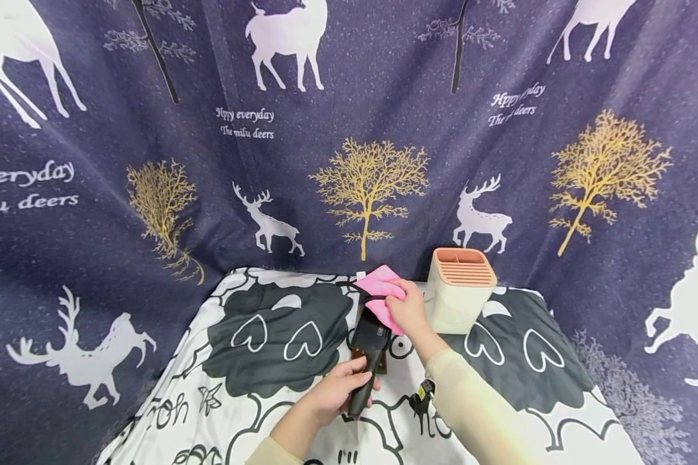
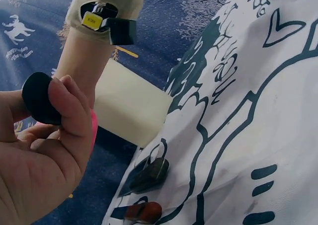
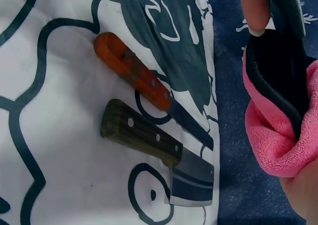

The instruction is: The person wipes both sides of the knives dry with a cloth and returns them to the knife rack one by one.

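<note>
Patterned sheet [image 1: 407,445] underneath. Cream block [image 1: 459,300], smooth, slotted orange top, just right of right hand [image 1: 407,307]. Black knife [image 1: 372,336], broad flat blade, long axis running away from body; left hand [image 1: 340,391] nearer, wrapped round handle, blade ahead of grip. Right hand holds fuzzy pink cloth [image 1: 379,281] at blade's far end. 2 wooden-handled, riveted blades on sheet: cleaver [image 3: 159,148], slim knife [image 3: 149,88].

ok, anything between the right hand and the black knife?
Yes: the pink cloth, gripped in the right hand and folded over the black knife's far end. The other two knives lie apart on the patterned cover, not in between.
</note>
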`<state>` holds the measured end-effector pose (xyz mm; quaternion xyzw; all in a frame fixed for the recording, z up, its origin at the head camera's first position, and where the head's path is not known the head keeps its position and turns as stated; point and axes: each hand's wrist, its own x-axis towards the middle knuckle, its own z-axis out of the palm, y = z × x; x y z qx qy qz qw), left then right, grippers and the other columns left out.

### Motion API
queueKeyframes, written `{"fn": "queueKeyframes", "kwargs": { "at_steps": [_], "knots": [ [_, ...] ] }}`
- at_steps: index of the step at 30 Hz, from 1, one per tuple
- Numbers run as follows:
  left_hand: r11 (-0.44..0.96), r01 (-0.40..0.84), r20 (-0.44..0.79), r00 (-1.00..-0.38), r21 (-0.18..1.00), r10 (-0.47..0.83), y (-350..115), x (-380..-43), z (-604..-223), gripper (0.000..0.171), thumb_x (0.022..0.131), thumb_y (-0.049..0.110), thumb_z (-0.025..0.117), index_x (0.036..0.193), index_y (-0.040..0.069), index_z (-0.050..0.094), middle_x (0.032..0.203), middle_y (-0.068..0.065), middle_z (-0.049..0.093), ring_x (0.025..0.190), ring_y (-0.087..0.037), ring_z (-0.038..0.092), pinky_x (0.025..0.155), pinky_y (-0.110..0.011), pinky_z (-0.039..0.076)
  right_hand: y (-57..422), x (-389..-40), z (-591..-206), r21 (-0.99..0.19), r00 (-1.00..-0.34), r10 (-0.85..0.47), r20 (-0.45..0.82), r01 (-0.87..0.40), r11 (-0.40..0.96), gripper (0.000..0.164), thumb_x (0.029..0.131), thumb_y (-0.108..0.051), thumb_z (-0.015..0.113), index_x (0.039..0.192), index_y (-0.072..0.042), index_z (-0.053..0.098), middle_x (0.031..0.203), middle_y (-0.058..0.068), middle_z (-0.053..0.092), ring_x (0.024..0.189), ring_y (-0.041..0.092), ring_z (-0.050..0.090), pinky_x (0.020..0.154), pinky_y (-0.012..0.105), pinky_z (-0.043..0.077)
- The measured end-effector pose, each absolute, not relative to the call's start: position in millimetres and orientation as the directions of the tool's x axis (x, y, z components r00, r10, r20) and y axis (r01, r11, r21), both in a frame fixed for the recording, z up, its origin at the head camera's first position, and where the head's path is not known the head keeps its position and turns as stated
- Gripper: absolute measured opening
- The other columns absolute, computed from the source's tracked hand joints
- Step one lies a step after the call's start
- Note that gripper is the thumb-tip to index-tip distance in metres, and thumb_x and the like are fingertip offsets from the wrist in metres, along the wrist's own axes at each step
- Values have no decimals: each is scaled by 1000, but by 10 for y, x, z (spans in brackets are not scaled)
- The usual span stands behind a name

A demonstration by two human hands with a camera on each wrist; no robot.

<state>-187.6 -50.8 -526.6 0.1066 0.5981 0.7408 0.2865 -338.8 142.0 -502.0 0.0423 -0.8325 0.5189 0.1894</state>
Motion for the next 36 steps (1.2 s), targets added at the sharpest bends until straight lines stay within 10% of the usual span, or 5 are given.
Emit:
{"fn": "queueKeyframes", "kwargs": {
  "at_steps": [9,24,36],
  "knots": [
    [-309,-443,-148,-739,842,657,-554,-1893,-5295,53,111,20,37,158,0,24,111,-2,65,76,-8,69,54,-21,55,1421,-3373,-5030,-927,-924,253,287,-202,316,31,74,4,65,102,-5,77,97,16,76,84,21,62,68,23,48],
    [-423,-461,-57,-725,780,686,-563,-1906,-5350,59,113,21,34,163,3,9,115,0,61,83,-6,69,61,-22,60,1601,-3309,-4908,-936,-968,136,210,-159,313,31,81,2,61,109,-6,74,103,13,71,85,14,58,68,20,48],
    [-464,-392,16,-750,794,661,-645,-1986,-5323,62,113,20,32,164,11,0,115,-1,58,84,-8,69,61,-23,61,1938,-3074,-4609,-744,-895,-176,411,-440,503,39,79,8,55,107,-7,78,114,15,72,111,29,63,96,31,48]
  ]
}}
